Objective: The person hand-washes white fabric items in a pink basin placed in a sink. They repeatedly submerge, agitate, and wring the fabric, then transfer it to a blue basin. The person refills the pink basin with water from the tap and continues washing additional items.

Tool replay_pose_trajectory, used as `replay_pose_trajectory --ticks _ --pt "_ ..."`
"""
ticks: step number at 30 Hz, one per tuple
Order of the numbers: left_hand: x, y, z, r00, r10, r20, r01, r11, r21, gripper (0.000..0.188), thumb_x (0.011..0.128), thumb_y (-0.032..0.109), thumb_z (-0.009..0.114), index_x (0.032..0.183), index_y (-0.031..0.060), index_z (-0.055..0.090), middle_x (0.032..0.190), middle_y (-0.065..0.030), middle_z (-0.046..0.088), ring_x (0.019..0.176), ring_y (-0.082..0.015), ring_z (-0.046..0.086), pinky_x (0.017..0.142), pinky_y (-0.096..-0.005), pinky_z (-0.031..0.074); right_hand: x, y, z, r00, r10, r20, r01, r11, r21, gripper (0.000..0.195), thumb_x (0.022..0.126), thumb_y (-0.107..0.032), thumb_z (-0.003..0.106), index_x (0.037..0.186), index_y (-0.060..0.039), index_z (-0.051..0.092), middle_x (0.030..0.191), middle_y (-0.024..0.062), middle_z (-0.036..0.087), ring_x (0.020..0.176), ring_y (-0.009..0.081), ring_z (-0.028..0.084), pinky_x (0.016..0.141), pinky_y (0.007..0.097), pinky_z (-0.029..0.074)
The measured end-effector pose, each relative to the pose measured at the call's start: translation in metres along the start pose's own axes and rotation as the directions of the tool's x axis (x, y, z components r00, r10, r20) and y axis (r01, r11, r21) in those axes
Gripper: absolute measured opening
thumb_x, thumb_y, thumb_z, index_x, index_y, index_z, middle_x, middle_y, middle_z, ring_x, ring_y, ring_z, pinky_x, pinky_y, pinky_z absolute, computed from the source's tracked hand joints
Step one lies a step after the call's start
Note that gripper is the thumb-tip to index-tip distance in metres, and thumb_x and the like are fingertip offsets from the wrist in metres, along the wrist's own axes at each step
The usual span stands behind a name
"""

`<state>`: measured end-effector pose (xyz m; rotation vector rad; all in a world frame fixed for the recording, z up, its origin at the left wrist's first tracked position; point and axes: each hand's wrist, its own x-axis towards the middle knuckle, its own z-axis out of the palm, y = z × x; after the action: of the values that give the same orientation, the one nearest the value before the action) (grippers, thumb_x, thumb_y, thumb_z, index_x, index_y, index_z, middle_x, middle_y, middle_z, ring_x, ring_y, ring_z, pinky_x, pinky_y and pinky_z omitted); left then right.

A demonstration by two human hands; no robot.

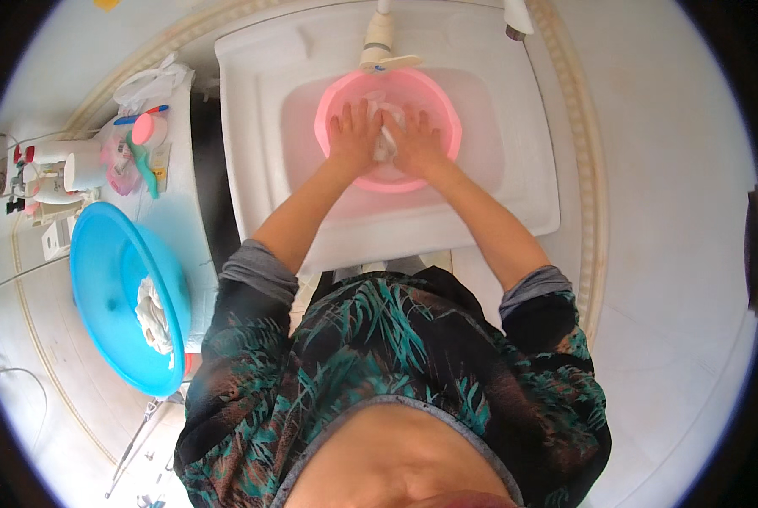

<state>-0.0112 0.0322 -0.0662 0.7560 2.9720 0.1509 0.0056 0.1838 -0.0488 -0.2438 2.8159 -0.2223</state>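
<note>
A pink plastic basin sits in the bowl of a white washbasin sink. Crumpled white cloth lies inside it, partly covered by my hands. Palm down on the left part of the cloth is my left hand, its fingers spread. My right hand rests the same way on the right part, the two thumbs close together. Neither hand is closed around the cloth. Whether water stands in the basin is hard to tell.
A pale faucet overhangs the basin's far rim. On the left, a large blue tub holds white cloth. Behind it a counter carries a pink-lidded jar, a teal-handled item and several bottles. Walls flank the sink.
</note>
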Motion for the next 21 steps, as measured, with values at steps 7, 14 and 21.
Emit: replay_pose_trajectory --ticks 7,14,21 --pt "0.018 0.006 0.013 0.916 -0.085 0.391 0.053 0.994 0.092 0.095 0.075 0.042 0.064 0.144 0.0135 0.005 0.149 -0.0119 -0.001 0.136 -0.0382 -0.003 0.105 -0.0578 0.003 0.016 0.002 0.016 0.98 0.048 0.195 -0.054 0.998 0.025 0.078 0.081 -0.029 0.058 0.143 -0.0282 0.011 0.149 0.0155 0.001 0.134 0.0415 0.006 0.104 0.0561 0.016" --pt "0.037 0.012 0.026 0.942 -0.159 0.297 0.188 0.98 -0.071 0.085 0.079 0.043 0.057 0.143 0.0149 0.01 0.15 -0.0097 0.002 0.137 -0.0331 -0.001 0.108 -0.0501 0.002 0.03 0.013 0.058 0.995 0.083 -0.052 -0.078 0.992 0.098 0.057 0.091 -0.03 0.04 0.143 -0.0297 0.016 0.149 0.0101 0.007 0.136 0.0337 0.011 0.109 0.0485 0.011" --pt "0.041 -0.016 -0.067 0.958 0.001 0.286 0.127 0.895 -0.428 0.055 0.085 0.041 0.051 0.126 0.0054 0.037 0.121 -0.015 0.04 0.114 -0.0283 0.036 0.096 -0.0402 0.03 0.035 0.036 0.007 0.997 -0.008 0.073 -0.042 0.752 0.658 0.051 0.087 -0.032 0.047 0.131 -0.0075 0.039 0.131 0.0143 0.042 0.12 0.0279 0.041 0.1 0.038 0.033"
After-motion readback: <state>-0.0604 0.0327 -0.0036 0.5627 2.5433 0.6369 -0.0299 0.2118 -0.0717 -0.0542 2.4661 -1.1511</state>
